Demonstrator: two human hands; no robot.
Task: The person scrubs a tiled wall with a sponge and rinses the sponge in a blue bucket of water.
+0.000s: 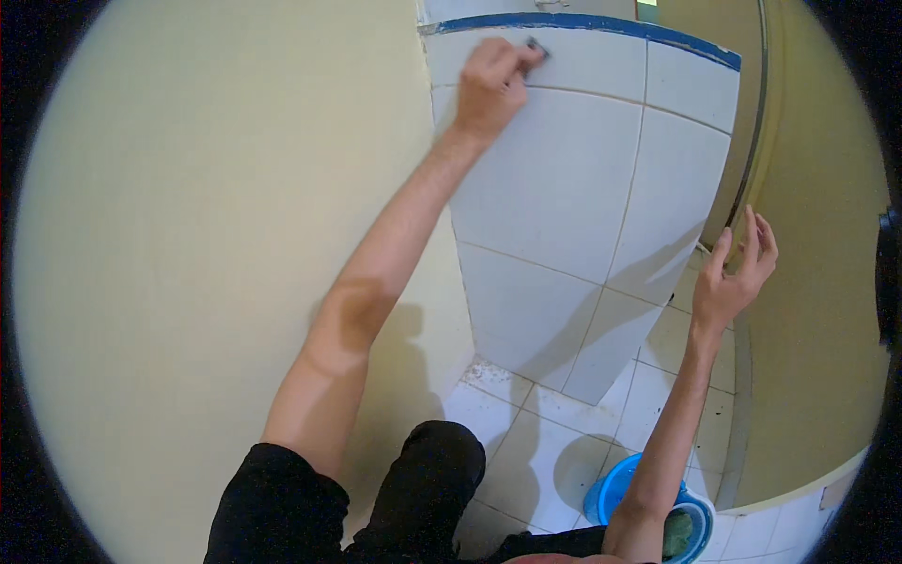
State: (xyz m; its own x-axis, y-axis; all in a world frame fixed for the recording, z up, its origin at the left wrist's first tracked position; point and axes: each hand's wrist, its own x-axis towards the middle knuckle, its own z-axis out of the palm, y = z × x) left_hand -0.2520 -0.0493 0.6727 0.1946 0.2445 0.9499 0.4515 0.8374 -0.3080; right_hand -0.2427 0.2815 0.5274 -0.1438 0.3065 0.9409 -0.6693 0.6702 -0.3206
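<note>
Left hand (492, 86) pinches a small dark pad (537, 47), probably light, pliable, best held edgewise; right hand (736, 274) empty, loosely spread.

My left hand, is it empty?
No, the left hand pinches a small dark object in front of the white tiles.

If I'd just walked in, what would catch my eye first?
Probably the left hand, high on the white tiled wall, pinching a small dark object just below the blue strip. The right hand is open in the air near the wall's right edge. At lower right, a bright blue bucket stands out on the tiled floor, partly hidden by the right forearm.
</note>
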